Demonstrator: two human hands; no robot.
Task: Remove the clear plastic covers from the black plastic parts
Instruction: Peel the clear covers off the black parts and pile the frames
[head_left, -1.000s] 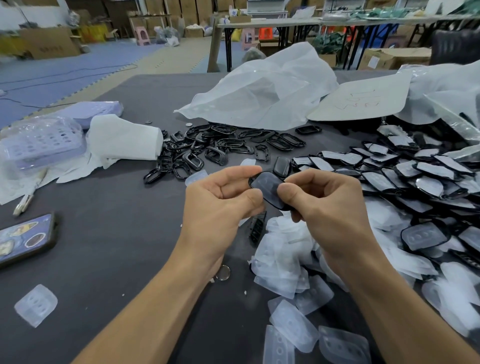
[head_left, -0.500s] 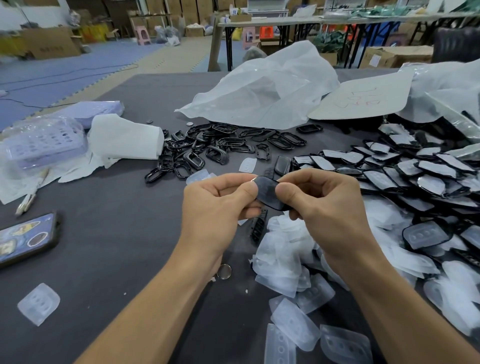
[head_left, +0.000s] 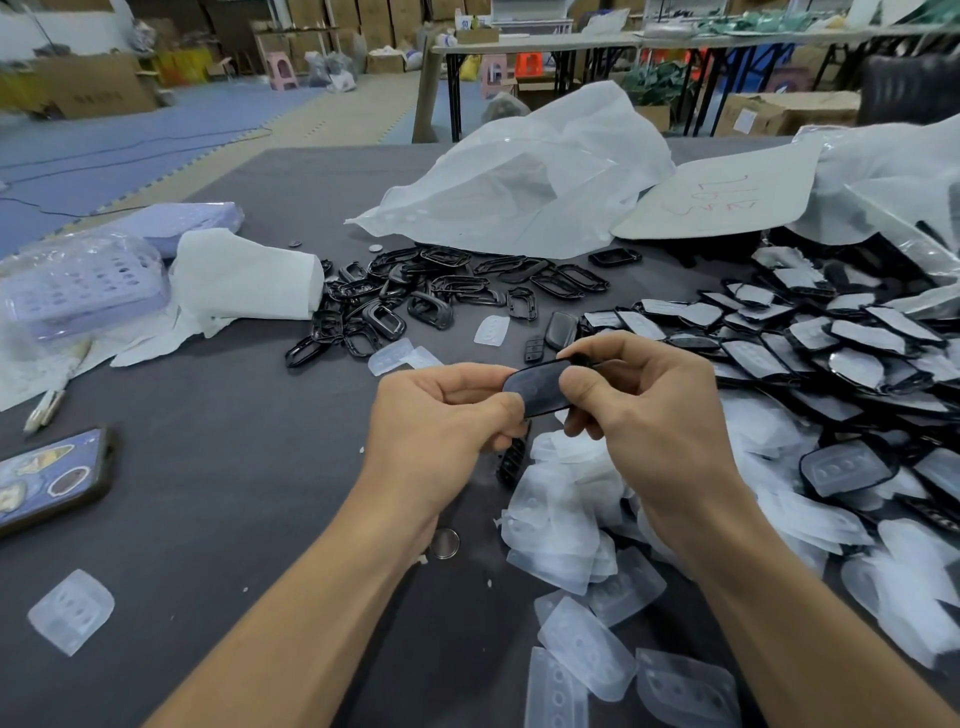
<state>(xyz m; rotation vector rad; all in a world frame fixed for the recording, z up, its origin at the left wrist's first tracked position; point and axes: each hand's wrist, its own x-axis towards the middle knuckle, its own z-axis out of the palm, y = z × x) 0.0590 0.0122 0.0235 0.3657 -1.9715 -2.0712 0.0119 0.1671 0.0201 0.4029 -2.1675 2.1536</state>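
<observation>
Part (head_left: 535, 387), black and flat, is held over the table (head_left: 234, 493), with the left hand (head_left: 441, 421) pinching its left end and the right hand (head_left: 649, 410) pinching its right end, fingers (head_left: 579, 387) curled tight on it. Clear covers (head_left: 566, 525) lie in a heap just under the hands, and more covered parts (head_left: 753, 358) are piled to the right. Black frames (head_left: 415, 296) lie behind, and a phone (head_left: 52, 478) lies far left.

Soft even light, blurred warped edges
</observation>
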